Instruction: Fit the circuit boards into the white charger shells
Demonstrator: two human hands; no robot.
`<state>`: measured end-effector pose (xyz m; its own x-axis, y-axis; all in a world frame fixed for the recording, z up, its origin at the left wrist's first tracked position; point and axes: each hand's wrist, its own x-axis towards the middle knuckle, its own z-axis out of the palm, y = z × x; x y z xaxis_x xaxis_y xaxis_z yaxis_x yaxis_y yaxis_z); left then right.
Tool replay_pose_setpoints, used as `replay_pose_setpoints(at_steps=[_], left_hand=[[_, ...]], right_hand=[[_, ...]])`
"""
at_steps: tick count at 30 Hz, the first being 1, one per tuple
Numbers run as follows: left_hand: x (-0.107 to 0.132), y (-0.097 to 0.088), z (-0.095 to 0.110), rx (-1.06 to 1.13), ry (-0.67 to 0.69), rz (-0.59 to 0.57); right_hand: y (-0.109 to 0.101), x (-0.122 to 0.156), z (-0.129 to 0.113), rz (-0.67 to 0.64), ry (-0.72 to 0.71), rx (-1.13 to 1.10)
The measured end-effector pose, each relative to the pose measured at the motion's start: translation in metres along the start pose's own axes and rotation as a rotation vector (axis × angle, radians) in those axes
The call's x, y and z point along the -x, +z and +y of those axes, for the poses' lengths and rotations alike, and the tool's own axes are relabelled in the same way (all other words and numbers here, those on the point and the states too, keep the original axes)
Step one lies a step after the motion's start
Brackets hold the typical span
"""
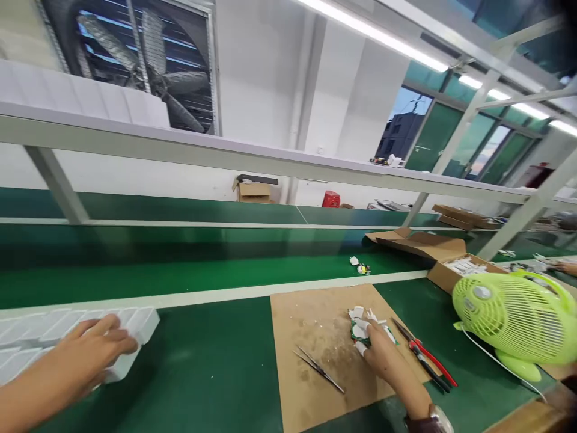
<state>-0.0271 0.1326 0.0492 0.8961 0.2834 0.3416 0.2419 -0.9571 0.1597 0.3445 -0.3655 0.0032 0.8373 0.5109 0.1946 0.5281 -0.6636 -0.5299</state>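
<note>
At the left, my left hand (97, 346) is closed over the end of a row of white boxes (143, 325), its fingers curled around a white box. On a stained brown cardboard sheet (311, 325), my right hand (381, 349) reaches down with white covers on its fingertips. Its fingers close on a small green circuit board (354, 331) with white parts, partly hidden by the hand. Metal tweezers (321, 370) lie on the cardboard to the left of this hand. To its right rest pliers (424, 355) with red and black handles.
A light green fan (514, 319) stands at the right, its white cord on the green table (211, 373). Behind it is an open cardboard box (444, 273) holding white pieces. Small electronic parts (363, 269) lie beyond the pale strip. A shelf (270, 157) spans overhead.
</note>
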Motion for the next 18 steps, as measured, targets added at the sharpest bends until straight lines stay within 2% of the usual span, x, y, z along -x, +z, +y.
replay_pose_setpoints(at_steps=[3,6,9,12,15,18], left_hand=[[-0.008,-0.011,0.005,-0.052,0.052,-0.167],[-0.031,-0.014,0.043,0.0,0.039,-0.176],[-0.057,-0.003,0.099,0.025,0.107,-0.138],[-0.068,0.014,0.141,0.019,0.137,-0.122],[-0.059,0.027,0.148,0.026,0.125,-0.123],[-0.042,0.035,0.128,0.112,0.066,-0.053]], right_hand=[[-0.007,-0.007,-0.013,0.012,-0.034,-0.068],[-0.002,-0.011,-0.057,-0.036,-0.162,-0.19],[0.036,-0.013,-0.123,-0.19,-0.336,-0.354],[0.089,-0.016,-0.179,-0.331,-0.383,-0.433],[0.122,-0.02,-0.207,-0.386,-0.392,-0.421],[0.121,-0.026,-0.208,-0.319,-0.404,-0.341]])
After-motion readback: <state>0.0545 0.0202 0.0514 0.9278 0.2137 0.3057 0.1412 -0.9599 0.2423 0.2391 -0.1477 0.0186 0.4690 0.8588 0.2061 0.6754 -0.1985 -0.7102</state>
